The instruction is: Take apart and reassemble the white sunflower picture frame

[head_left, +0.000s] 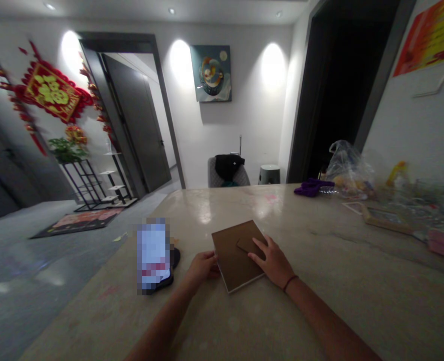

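A flat brown square board, like the back of a picture frame [234, 253], lies on the beige stone table [319, 301] in front of me. My right hand [272, 260] rests flat on its right half, fingers stretched out over a small darker brown flap [249, 244]. My left hand [202, 266] has its fingers curled against the board's left edge, gripping it. Both forearms reach in from the bottom of the view.
A phone on a black stand [155, 256] sits left of my left hand. Along the right wall lie a purple cloth [312, 187], a clear plastic bag [348, 170], a wooden frame [385, 218] and assorted clutter. A chair [227, 172] stands beyond the table's far end.
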Tool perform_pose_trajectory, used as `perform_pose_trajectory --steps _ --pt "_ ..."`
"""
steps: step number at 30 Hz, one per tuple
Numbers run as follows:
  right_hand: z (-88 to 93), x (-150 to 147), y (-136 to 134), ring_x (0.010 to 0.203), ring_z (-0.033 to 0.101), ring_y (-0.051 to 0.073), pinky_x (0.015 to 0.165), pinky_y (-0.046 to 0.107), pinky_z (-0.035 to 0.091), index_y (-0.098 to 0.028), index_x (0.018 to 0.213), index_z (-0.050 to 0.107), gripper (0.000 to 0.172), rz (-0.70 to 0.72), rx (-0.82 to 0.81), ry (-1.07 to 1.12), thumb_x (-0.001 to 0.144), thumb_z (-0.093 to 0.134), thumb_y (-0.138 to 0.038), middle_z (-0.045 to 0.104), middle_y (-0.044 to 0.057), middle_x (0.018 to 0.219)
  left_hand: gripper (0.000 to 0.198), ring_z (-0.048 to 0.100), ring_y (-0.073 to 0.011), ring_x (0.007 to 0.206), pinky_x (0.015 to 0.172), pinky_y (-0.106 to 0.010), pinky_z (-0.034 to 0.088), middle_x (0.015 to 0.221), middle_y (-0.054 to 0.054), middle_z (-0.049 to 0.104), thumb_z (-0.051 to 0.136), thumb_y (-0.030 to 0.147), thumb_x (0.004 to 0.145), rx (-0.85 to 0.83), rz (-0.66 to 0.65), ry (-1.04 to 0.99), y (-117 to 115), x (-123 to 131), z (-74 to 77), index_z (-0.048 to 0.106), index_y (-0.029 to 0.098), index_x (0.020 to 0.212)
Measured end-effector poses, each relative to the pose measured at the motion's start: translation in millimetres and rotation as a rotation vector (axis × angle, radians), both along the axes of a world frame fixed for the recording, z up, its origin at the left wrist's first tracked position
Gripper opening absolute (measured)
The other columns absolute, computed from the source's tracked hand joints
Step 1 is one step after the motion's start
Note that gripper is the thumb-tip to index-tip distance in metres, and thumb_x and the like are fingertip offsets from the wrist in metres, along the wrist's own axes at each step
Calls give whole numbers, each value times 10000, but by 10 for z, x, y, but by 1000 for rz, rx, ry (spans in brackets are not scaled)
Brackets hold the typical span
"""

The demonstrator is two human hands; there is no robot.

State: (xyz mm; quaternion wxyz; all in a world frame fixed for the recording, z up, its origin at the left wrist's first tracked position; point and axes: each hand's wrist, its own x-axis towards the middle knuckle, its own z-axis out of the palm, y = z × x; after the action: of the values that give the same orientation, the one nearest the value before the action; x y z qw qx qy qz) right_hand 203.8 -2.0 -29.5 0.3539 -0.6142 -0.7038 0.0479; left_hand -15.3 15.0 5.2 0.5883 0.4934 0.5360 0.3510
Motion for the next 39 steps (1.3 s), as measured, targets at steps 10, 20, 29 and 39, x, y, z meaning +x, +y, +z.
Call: perform_pose_trajectory --steps 10,20,29,39 --pt "-22 17 15 1165 420 265 938 407 378 -231 1165 535 474 -11 9 18 766 486 -482 454 122 1247 347 599 -114 563 530 -219 466 757 -48 687 667 332 641 13 28 20 -12 -10 -12 640 157 939" --pt "-34 58 57 1114 467 260 924 401 386 -226 1146 551 462 -73 24 46 765 488 -478 490 118 1200 515 621 -148 707 568 -229 474 1048 -72 613 709 262 563 161 -79 -26 -64 77 -31 586 197 1058" --pt "-48 96 74 1136 445 265 924 402 385 -205 1154 543 474 -95 24 55 773 473 -479 472 134 1212 853 590 -140 760 633 -257 479 1269 -120 440 737 164 511 231 -242 19 -77 67 -51 379 270 1278" --pt "-56 77 91 1152 422 283 934 454 367 -217 1105 578 494 -149 123 79 745 473 -539 459 121 1249 935 603 -152 777 681 -267 445 1042 -85 583 712 170 563 114 -228 -207 -20 2 -133 225 270 1354"
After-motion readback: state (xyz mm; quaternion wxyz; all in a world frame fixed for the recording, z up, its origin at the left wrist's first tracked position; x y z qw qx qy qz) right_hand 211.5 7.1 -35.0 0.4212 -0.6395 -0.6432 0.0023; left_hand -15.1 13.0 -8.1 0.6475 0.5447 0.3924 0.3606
